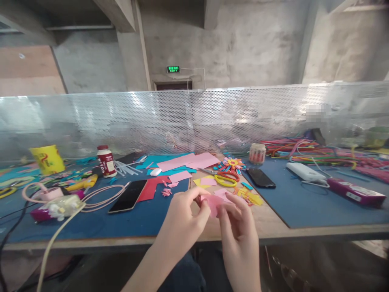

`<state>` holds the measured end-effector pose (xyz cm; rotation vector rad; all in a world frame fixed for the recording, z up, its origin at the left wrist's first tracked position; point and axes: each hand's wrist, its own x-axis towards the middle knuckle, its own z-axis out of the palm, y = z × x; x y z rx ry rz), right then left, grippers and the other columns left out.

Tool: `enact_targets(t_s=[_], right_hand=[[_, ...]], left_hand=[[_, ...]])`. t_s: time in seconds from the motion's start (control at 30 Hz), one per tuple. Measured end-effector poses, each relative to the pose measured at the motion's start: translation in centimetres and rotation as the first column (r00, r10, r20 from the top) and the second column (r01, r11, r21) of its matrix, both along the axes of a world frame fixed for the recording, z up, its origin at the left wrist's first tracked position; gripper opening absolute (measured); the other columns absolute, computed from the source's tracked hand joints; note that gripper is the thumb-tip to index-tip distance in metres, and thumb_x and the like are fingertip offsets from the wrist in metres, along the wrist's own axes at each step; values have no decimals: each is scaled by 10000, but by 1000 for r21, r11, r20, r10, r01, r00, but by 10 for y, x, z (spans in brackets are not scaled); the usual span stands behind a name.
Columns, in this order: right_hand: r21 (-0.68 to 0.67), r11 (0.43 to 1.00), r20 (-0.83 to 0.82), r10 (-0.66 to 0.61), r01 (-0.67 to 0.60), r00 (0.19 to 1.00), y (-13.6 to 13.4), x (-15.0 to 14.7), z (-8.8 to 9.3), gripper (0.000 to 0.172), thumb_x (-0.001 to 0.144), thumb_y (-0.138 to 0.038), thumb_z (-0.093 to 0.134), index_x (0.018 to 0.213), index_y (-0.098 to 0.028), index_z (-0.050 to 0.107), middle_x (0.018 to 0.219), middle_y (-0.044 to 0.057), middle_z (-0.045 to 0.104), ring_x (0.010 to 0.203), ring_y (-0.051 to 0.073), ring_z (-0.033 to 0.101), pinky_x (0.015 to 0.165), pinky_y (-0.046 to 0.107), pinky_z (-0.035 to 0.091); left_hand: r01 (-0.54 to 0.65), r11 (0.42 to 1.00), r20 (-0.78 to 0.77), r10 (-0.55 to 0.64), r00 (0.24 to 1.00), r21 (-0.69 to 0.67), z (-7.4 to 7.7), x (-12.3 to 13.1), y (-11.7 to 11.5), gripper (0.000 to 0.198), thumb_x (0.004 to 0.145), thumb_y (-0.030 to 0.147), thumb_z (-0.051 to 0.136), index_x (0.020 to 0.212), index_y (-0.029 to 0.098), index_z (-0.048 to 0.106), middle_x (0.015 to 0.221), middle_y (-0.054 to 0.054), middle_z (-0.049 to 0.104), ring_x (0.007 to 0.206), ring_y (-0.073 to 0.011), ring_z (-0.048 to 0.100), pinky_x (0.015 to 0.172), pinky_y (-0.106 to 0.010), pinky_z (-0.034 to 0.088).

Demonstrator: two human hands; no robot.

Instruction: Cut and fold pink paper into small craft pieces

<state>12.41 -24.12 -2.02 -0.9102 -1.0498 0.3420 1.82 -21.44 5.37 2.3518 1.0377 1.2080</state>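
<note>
Between my two hands, just above the table's front edge, is a small pink piece of paper point(214, 205). My left hand point(189, 213) pinches its left side between thumb and fingers. On the other side my right hand point(238, 225) grips the right edge, its fingers curled. Just beyond lie scissors with yellow and red handles point(226, 179) and a multicoloured paper flower point(231, 165). Yellow paper scraps point(251, 196) are to the right of the fingers. A little pile of folded pink pieces point(166, 192) sits to the left, near red paper point(148, 190).
A phone point(128, 196) and a power strip with cables point(57, 207) lie left; another phone point(261, 178) and a white power bank point(305, 172) lie right. A bottle point(106, 161), a jar point(257, 154) and pink sheets point(188, 162) stand or lie farther back. A perforated metal screen point(237, 117) closes the back.
</note>
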Motion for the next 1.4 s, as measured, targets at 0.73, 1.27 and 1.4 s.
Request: enact_targets(t_s=[0.73, 1.27, 1.4], right_hand=[[163, 956, 348, -287, 244, 892, -2, 14, -6, 165, 835, -161, 491, 957, -195, 597, 887, 62, 654, 826, 169, 628, 685, 264, 521], [248, 940, 461, -328, 235, 825, -6, 23, -15, 244, 822, -95, 495, 1038, -203, 527, 922, 55, 647, 844, 162, 630, 727, 265, 517], [290, 944, 532, -297, 158, 793, -10, 23, -11, 212, 807, -71, 488, 981, -192, 483, 878, 63, 613, 819, 161, 613, 678, 256, 511]], left_hand=[[82, 995, 110, -76, 991, -58, -30, -4, 0, 263, 820, 157, 475, 1013, 238, 633, 1008, -31, 680, 914, -167, 637, 791, -289, 525], [189, 950, 182, -146, 973, -248, -30, -4, -6, 251, 829, 225, 493, 1062, 230, 588, 953, -24, 686, 829, -149, 648, 765, -254, 507], [163, 941, 238, -93, 967, -297, -27, 0, -9, 211, 821, 224, 475, 993, 198, 594, 790, -11, 677, 699, -137, 628, 662, -227, 491]])
